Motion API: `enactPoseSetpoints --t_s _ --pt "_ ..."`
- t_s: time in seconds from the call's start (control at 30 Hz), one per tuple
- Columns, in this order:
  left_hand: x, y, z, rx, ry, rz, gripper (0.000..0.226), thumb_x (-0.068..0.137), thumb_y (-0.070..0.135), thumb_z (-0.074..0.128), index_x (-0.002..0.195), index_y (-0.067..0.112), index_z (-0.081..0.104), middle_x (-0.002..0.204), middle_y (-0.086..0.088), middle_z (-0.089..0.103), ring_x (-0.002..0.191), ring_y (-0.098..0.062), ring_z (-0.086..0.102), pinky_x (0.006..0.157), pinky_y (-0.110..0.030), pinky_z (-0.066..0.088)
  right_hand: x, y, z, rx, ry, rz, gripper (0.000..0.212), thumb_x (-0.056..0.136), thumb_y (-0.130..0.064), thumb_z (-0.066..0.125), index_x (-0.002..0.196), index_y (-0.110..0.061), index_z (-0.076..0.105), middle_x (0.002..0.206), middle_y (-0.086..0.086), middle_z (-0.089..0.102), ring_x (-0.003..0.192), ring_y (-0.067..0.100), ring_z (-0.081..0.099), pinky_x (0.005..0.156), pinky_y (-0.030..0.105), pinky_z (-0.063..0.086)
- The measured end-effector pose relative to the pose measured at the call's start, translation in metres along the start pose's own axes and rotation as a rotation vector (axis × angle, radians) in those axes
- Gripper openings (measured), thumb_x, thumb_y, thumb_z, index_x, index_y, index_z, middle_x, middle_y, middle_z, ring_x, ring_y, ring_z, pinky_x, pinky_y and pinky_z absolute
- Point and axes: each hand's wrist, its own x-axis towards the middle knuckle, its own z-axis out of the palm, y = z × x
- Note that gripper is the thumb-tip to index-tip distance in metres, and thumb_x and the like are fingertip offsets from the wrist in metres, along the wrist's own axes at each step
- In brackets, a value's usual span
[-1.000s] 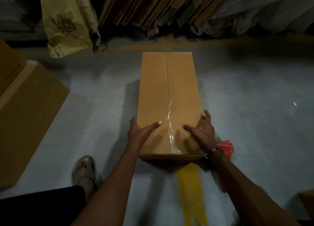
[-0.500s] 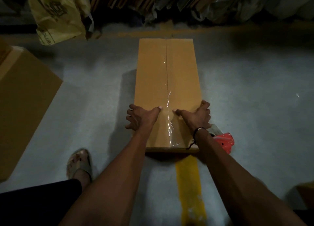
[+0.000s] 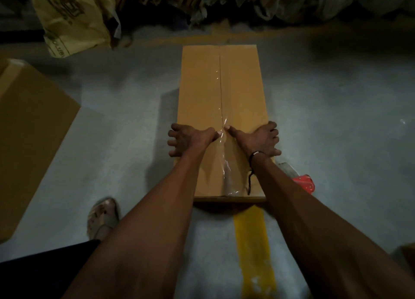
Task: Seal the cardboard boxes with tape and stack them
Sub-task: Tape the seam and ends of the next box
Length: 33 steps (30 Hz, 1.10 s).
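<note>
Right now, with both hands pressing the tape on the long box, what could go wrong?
1. The clear tape looks wrinkled near the thumbs, so it may trap creases and possibly seal poorly along the seam of the box.
2. The left hand and right hand grip the box's side edges; cardboard edges could scrape the fingers while sliding.
3. The red tape dispenser lies on the floor beside the box, so it may be stepped on.

A grey concrete floor [image 3: 336, 123] carries a long cardboard box [image 3: 242, 85] at centre, a larger box [image 3: 33, 130] on the left, and a red tape dispenser [image 3: 303, 183] touching or just beside the long box's near right corner. A yellow painted stripe [image 3: 253, 242] runs nearer; a sandalled foot [image 3: 103, 217] stands near left
</note>
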Motion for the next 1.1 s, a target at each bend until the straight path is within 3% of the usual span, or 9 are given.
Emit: enactPoseSetpoints --t_s 0.1,0.23,0.57,0.8,0.93,1.1 --pt "0.007 0.008 0.001 -0.071 0.006 -0.029 0.111 0.057 0.055 0.079 0.141 0.007 0.027 0.143 -0.016 0.039 0.13 -0.038 0.039 0.106 -0.058 0.033 0.004 -0.003 -0.001 0.046 -0.036 0.062 0.13 0.043 -0.089 0.074 0.14 -0.015 0.03 0.145 0.015 0.044 0.135 0.035 0.041 0.103 0.056 0.031" --pt "0.007 0.006 0.004 0.011 0.005 0.042 0.153 0.043 0.088 0.079 0.155 0.005 0.016 0.157 -0.019 0.031 0.142 -0.04 0.034 0.11 -0.06 0.03 0.004 -0.006 0.001 0.014 0.002 0.092 0.141 0.031 -0.099 0.065 0.139 -0.015 0.03 0.142 0.015 0.046 0.132 0.034 0.043 0.101 0.057 0.033" --pt "-0.012 -0.03 -0.001 0.03 -0.069 0.011 0.127 0.054 0.073 0.088 0.142 0.01 0.023 0.151 -0.016 0.034 0.138 -0.039 0.038 0.106 -0.058 0.035 -0.025 0.023 -0.01 0.002 -0.096 0.111 0.137 0.04 -0.087 0.079 0.141 -0.012 0.025 0.147 0.015 0.039 0.135 0.04 0.039 0.104 0.064 0.033" --pt "-0.045 -0.101 -0.021 0.052 -0.139 0.087 0.131 0.061 0.068 0.088 0.151 0.004 0.018 0.152 -0.023 0.039 0.134 -0.042 0.048 0.102 -0.055 0.049 -0.075 0.082 -0.034 0.05 -0.199 0.074 0.143 0.03 -0.092 0.077 0.137 -0.012 0.025 0.144 0.019 0.042 0.129 0.045 0.046 0.099 0.066 0.045" --pt "-0.066 -0.136 -0.035 0.131 -0.174 0.137 0.122 0.058 0.071 0.089 0.14 0.002 0.03 0.141 -0.023 0.052 0.124 -0.041 0.058 0.092 -0.047 0.054 -0.091 0.126 -0.029 0.064 -0.263 0.112 0.149 0.012 -0.101 0.067 0.129 -0.016 0.032 0.131 0.015 0.055 0.117 0.04 0.057 0.093 0.064 0.05" --pt "-0.076 -0.168 -0.051 0.229 -0.239 0.199 0.123 0.052 0.075 0.088 0.134 -0.003 0.04 0.135 -0.022 0.061 0.122 -0.037 0.062 0.093 -0.044 0.056 -0.113 0.159 -0.037 0.002 -0.27 0.056 0.145 0.012 -0.101 0.068 0.127 -0.018 0.037 0.125 0.012 0.057 0.11 0.036 0.06 0.087 0.054 0.056"
